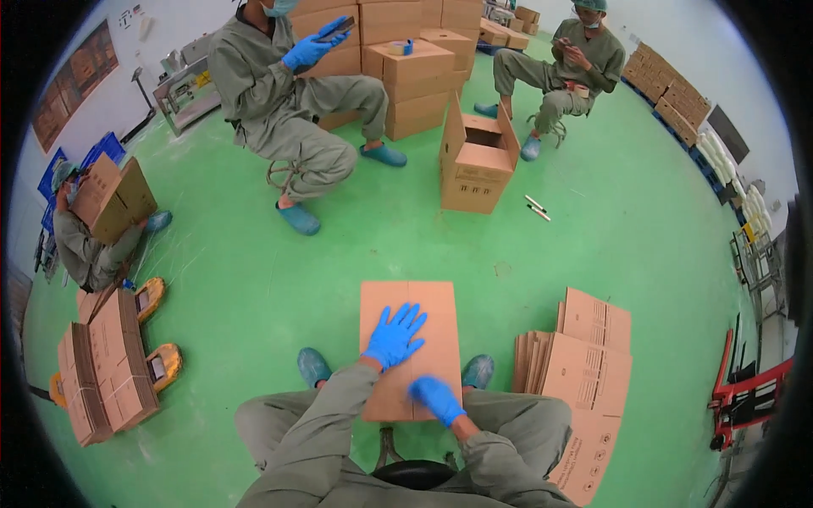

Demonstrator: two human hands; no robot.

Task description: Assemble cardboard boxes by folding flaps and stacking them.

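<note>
A closed brown cardboard box (436,305) stands between my knees, its flat top facing up. My left hand (394,337), in a blue glove, lies on that top with the fingers spread. Over the near right part of the box is my right hand (436,400), gloved in blue as well. Its fingers look bent but are smeared by motion, so I cannot make out whether it touches the cardboard or holds anything.
Flattened cartons (584,364) lean by my right leg; a tied carton bundle (110,364) lies left on yellow forks. An open carton (476,173) and two marker pens (538,208) are ahead. Three people sit nearby. A red pallet jack (745,394) stands far right.
</note>
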